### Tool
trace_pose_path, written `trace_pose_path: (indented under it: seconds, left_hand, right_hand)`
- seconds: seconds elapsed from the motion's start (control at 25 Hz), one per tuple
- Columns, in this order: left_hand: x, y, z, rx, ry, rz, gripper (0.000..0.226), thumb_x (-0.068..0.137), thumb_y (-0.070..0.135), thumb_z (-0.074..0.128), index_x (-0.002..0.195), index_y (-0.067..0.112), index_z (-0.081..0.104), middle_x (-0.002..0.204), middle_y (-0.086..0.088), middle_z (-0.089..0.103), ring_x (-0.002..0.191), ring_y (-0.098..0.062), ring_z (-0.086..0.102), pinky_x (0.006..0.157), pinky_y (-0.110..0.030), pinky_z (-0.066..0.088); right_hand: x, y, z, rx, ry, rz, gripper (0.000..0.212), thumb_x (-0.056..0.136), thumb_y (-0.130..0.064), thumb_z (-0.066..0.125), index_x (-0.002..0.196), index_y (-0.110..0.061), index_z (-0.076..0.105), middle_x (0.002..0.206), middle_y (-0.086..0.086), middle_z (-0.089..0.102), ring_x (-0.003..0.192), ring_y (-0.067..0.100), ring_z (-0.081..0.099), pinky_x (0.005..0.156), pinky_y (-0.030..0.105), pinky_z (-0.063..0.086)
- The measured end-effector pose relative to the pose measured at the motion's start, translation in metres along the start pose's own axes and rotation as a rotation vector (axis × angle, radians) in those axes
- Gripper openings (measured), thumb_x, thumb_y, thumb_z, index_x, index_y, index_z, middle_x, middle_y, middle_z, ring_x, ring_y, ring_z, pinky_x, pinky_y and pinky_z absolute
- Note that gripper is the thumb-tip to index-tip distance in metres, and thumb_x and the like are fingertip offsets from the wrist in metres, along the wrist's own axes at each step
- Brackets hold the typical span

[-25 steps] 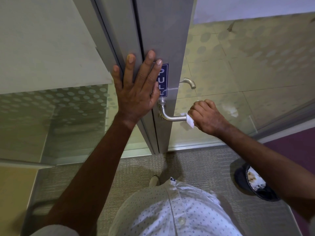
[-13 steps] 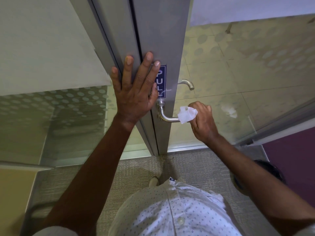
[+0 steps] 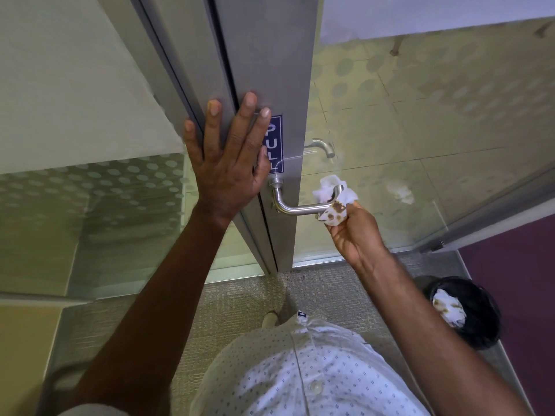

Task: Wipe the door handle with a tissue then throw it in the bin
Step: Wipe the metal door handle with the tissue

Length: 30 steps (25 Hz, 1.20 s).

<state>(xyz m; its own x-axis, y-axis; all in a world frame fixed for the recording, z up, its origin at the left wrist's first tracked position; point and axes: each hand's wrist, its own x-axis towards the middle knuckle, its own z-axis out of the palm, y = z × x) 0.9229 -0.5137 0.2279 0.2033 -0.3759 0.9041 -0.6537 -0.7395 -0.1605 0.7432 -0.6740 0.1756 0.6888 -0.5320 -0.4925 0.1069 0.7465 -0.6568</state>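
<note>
A brushed-steel lever door handle point(image 3: 295, 208) sticks out from the grey door stile. My right hand point(image 3: 353, 232) grips a crumpled white tissue point(image 3: 335, 202) with brown stains, pressed around the free end of the handle. My left hand point(image 3: 228, 159) lies flat with fingers spread on the door frame, beside a blue "PULL" sign point(image 3: 275, 144). A round black bin point(image 3: 464, 310) stands on the floor at the lower right, with another stained tissue inside it.
Frosted glass panels with dot patterns flank the stile on both sides. A second handle point(image 3: 321, 146) shows through the glass on the far side. Grey carpet lies underfoot, with purple flooring at the right. My patterned shirt fills the bottom of the view.
My right hand has turned palm up and shifted to the tip of the handle, showing the brown stains on the tissue. My left hand has stayed flat on the frame.
</note>
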Motion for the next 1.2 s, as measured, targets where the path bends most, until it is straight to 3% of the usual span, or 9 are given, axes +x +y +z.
trace_pose_path:
  seconds: [0.16,0.32,0.44,0.52,0.6,0.72,0.84,1.04,1.2]
  left_hand:
    - [-0.001,0.000,0.001,0.002,0.004,-0.005,0.064,0.104,0.039,0.061,0.163,0.027,0.037,0.163,0.000,0.040,0.166,-0.021,-0.013,0.133,-0.050,-0.010]
    - [-0.002,-0.002,0.002,0.001,0.000,0.010,0.071,0.105,0.040,0.059,0.167,0.028,0.027,0.164,0.000,0.039,0.166,-0.021,-0.014,0.134,-0.050,-0.011]
    - [-0.002,-0.001,0.003,0.005,-0.007,0.013,0.072,0.105,0.040,0.058,0.167,0.028,0.025,0.165,0.000,0.038,0.166,-0.021,-0.014,0.134,-0.049,-0.012]
    - [-0.002,-0.001,0.003,0.002,-0.012,0.013,0.071,0.105,0.041,0.058,0.168,0.027,0.027,0.165,0.001,0.038,0.166,-0.021,-0.014,0.134,-0.049,-0.012]
    - [-0.002,-0.001,0.003,-0.006,-0.012,0.016,0.071,0.105,0.041,0.058,0.167,0.028,0.025,0.165,0.000,0.037,0.166,-0.021,-0.015,0.133,-0.049,-0.013]
    - [-0.002,-0.001,0.004,-0.005,-0.005,0.017,0.075,0.104,0.041,0.061,0.167,0.028,0.023,0.164,0.000,0.037,0.165,-0.021,-0.016,0.133,-0.049,-0.014]
    - [-0.002,-0.001,0.005,-0.002,0.003,0.025,0.079,0.103,0.042,0.061,0.169,0.030,0.018,0.165,0.000,0.035,0.165,-0.021,-0.016,0.133,-0.049,-0.014]
    - [-0.005,-0.002,0.008,-0.003,0.001,0.033,0.079,0.105,0.043,0.060,0.170,0.030,0.017,0.166,0.000,0.036,0.166,-0.022,-0.014,0.134,-0.050,-0.014]
    - [-0.004,-0.001,0.005,-0.022,0.006,0.038,0.077,0.105,0.041,0.061,0.170,0.029,0.022,0.173,0.005,0.030,0.166,-0.022,-0.013,0.134,-0.049,-0.013]
  right_hand:
    - [-0.011,-0.005,0.006,0.123,-0.003,0.142,0.030,0.091,0.002,0.038,0.094,-0.008,0.065,0.083,0.009,0.064,0.060,0.020,0.061,0.057,0.029,0.053]
    - [-0.006,-0.012,0.016,0.223,-0.035,0.203,0.029,0.095,-0.017,0.036,0.090,-0.013,0.064,0.080,0.005,0.065,0.069,0.020,0.064,0.077,0.031,0.049]
    - [-0.002,-0.010,0.021,0.236,-0.073,0.195,0.036,0.104,-0.026,0.038,0.071,-0.020,0.050,0.061,-0.004,0.045,0.054,0.013,0.049,0.064,0.024,0.044]
    - [-0.002,-0.007,0.023,0.259,-0.059,0.200,0.041,0.109,-0.033,0.039,0.069,-0.023,0.045,0.065,-0.005,0.032,0.058,0.011,0.035,0.065,0.024,0.033]
    - [-0.005,-0.003,0.026,0.254,-0.015,0.175,0.041,0.110,-0.036,0.039,0.072,-0.024,0.046,0.066,-0.005,0.033,0.057,0.011,0.037,0.064,0.024,0.038]
    - [-0.014,0.004,0.033,0.345,-0.044,0.112,0.035,0.110,-0.030,0.039,0.079,-0.023,0.052,0.060,-0.005,0.051,0.053,0.012,0.055,0.056,0.025,0.052]
    - [-0.025,0.016,0.037,0.267,0.013,0.065,0.036,0.111,-0.040,0.033,0.099,-0.020,0.060,0.074,0.001,0.072,0.071,0.013,0.069,0.053,0.019,0.051]
    - [-0.034,0.043,0.041,0.164,0.038,0.015,0.058,0.111,-0.047,0.021,0.130,-0.008,0.059,0.100,0.014,0.074,0.071,0.015,0.063,0.073,0.028,0.049]
    - [-0.038,0.057,0.034,-0.071,0.010,0.030,0.048,0.111,-0.039,0.030,0.131,-0.009,0.063,0.118,0.014,0.073,0.098,0.023,0.072,0.093,0.038,0.054]
